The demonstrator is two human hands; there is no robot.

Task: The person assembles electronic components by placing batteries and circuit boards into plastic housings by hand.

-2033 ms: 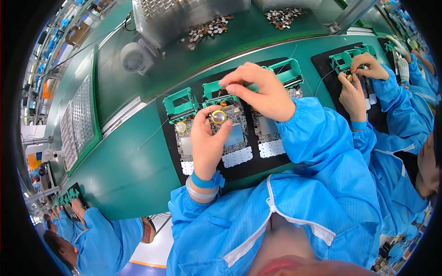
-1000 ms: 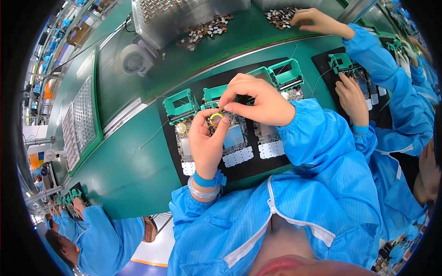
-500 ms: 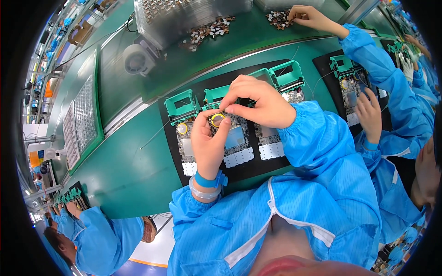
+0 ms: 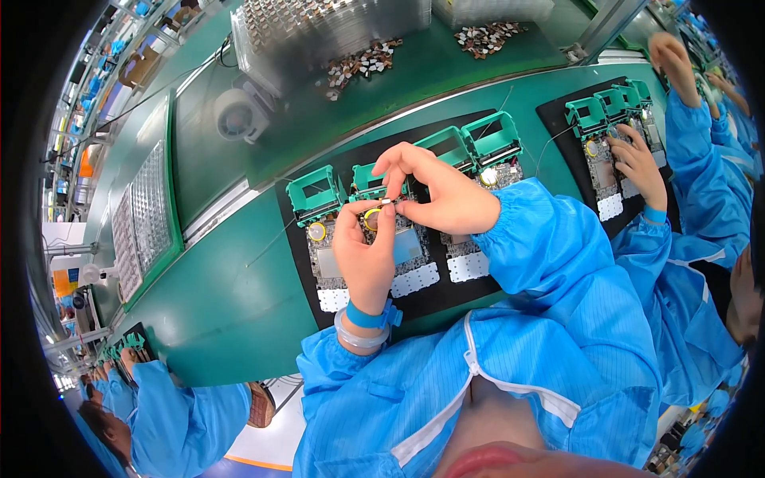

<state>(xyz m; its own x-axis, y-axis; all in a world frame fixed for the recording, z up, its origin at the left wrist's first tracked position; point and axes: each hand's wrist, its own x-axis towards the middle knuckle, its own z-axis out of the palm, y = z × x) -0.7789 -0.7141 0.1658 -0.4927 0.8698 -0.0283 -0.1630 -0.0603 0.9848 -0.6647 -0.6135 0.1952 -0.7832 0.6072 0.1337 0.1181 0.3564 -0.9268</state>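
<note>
A black tray (image 4: 301, 275) on the green conveyor table holds several circuit boards with green plastic frames (image 4: 317, 193). My left hand (image 4: 364, 248) rests on the second board and pinches a round yellow coin cell (image 4: 371, 218) against it. My right hand (image 4: 437, 191) reaches over from the right, thumb and forefinger pinched on a small white part just above the coin cell. The leftmost board shows its own yellow coin cell (image 4: 317, 232).
A co-worker's hands (image 4: 637, 163) work at a second black tray (image 4: 558, 119) to the right. Piles of small brown parts (image 4: 360, 62) and a stack of clear trays (image 4: 319, 32) lie beyond the belt. A white round fan (image 4: 237, 114) sits at upper left.
My hands stay on the second board with little shift. The co-worker's far hand has drawn back from the parts pile at the top toward the right edge.
</note>
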